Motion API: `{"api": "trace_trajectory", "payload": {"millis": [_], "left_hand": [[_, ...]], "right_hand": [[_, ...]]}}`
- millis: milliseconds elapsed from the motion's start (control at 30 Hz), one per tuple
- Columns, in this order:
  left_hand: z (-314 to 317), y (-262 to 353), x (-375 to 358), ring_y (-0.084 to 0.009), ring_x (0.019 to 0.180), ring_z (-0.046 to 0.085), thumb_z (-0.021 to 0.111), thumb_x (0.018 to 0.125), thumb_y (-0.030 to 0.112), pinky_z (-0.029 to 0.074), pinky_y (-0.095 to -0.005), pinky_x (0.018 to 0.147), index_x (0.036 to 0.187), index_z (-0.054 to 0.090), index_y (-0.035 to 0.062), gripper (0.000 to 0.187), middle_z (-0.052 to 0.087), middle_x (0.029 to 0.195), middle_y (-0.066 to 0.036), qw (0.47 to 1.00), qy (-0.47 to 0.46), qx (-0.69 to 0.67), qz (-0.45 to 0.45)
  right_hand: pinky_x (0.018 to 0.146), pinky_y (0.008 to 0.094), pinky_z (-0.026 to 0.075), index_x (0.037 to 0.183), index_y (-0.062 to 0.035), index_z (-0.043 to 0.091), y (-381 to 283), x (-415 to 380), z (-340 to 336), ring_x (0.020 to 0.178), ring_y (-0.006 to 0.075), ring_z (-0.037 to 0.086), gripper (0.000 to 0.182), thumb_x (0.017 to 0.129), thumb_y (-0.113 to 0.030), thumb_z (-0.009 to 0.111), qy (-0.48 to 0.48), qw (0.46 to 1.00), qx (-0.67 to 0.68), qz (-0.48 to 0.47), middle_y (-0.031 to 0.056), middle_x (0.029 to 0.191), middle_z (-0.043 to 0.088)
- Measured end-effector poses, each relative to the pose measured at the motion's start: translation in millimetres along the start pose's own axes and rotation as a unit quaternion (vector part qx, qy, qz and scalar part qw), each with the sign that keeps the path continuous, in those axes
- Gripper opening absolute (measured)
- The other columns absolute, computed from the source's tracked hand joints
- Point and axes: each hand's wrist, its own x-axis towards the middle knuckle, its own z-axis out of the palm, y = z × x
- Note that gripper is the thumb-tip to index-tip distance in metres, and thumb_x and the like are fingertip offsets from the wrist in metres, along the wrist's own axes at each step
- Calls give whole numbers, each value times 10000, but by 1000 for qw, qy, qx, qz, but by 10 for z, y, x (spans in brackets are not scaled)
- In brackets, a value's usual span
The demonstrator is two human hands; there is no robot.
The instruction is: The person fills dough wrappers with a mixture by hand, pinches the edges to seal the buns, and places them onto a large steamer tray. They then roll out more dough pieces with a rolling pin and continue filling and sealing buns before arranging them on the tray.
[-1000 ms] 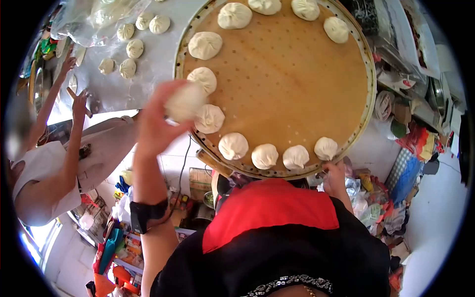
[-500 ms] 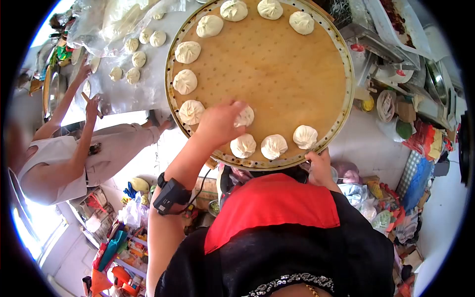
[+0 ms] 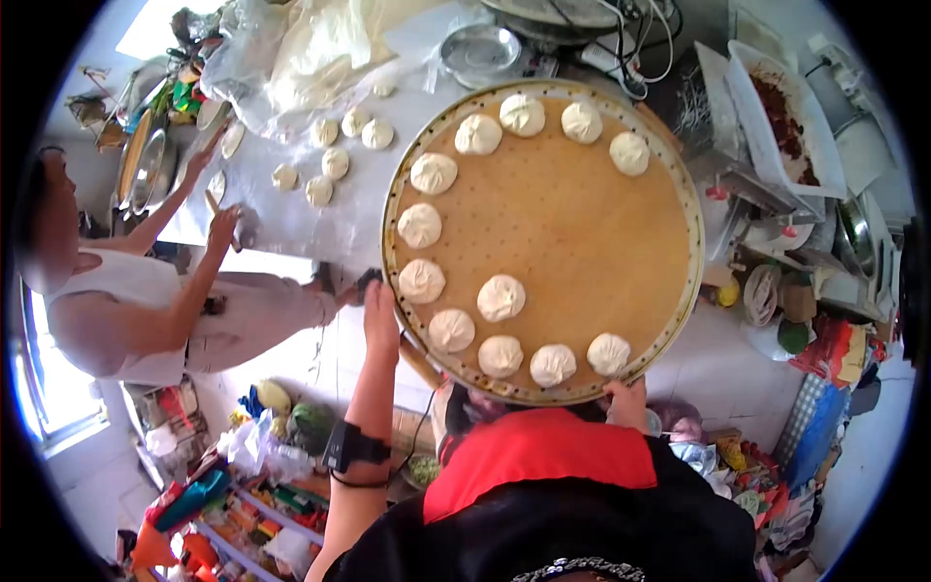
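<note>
A large round steamer tray with a perforated metal rim and a tan liner is held in front of me. Pleated buns line its left side and parts of its near and far edges. One bun sits inward of that row, apart from the others. My left hand is closed on the tray's left rim, its fingers partly hidden. At the near right edge, my right hand grips the rim, the thumb on top and the other fingers out of sight beneath.
Left, a co-worker stands at a metal table bearing dough pieces and plastic sheeting. Behind the tray are a metal bowl and cables. A white tub stands back right; cluttered goods lie low on both sides.
My left hand has let go of the inner bun, leaving it on the liner, and moved left to the tray's rim. The view has shifted, with the tray lower in it.
</note>
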Motion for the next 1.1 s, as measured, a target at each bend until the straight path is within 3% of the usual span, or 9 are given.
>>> {"api": "trace_trajectory", "payload": {"millis": [333,367,500,600,700,833,900,933,1100], "left_hand": [[-410,62,666,-165,985,509,462,942,292,394,-294,884,1109,551,-32,375,589,1045,-111,991,-85,80,64],[-466,75,729,-342,973,564,433,943,320,414,-383,863,1125,544,-14,396,598,1037,-219,988,-77,97,97],[-690,79,1547,-400,1146,458,543,877,246,337,-451,980,1276,459,37,457,514,1203,-257,947,1,218,234],[-704,304,2233,-435,1241,353,697,706,162,267,-480,1051,1354,377,71,728,412,1318,-285,877,130,350,302],[-667,170,2796,-404,1203,407,708,632,122,307,-467,1034,1302,448,75,721,470,1262,-245,872,60,341,347],[-793,195,3079,-333,1038,529,695,607,19,445,-404,892,1135,584,72,542,547,1111,-150,917,-10,297,267],[-780,754,2565,-329,1010,538,695,609,12,458,-393,870,1125,583,62,530,554,1090,-150,946,-55,170,270],[-732,1088,2218,-327,997,543,694,611,8,465,-388,859,1120,583,58,524,557,1080,-151,955,-78,105,266],[-17,1649,1253,-292,996,552,709,639,85,469,-394,833,1059,592,72,437,570,1074,-110,785,-335,170,493]], "right_hand": [[722,382,539,1181,-119,394,308,-521,876,940,255,567,550,678,23,566,81,993,20,89,125,1061,508],[732,379,531,1147,-108,426,480,-512,887,936,264,567,519,670,3,598,57,998,-3,20,129,1054,508],[794,438,518,1183,-120,408,1094,-294,431,1001,285,544,545,678,21,557,-49,950,-240,-194,121,1115,485],[830,478,515,1253,-142,366,803,-434,737,1046,291,531,611,692,65,491,-1,989,-146,-38,114,1182,470],[833,482,513,1262,-138,360,998,-404,534,1046,294,536,615,696,69,485,-97,940,-267,-188,115,1203,467],[833,481,511,1254,-130,366,877,-576,626,1039,294,545,597,703,64,487,-61,927,-321,-183,110,1208,467],[829,485,508,1232,-133,383,445,-671,1135,1015,284,550,578,698,62,490,68,992,68,82,100,1165,486],[818,482,510,1227,-133,386,423,-624,1206,1002,280,553,573,698,61,490,77,990,75,90,100,1140,497],[699,411,528,1195,-128,414,433,-684,1224,860,255,585,536,697,51,496,113,987,58,96,82,990,551]]}}
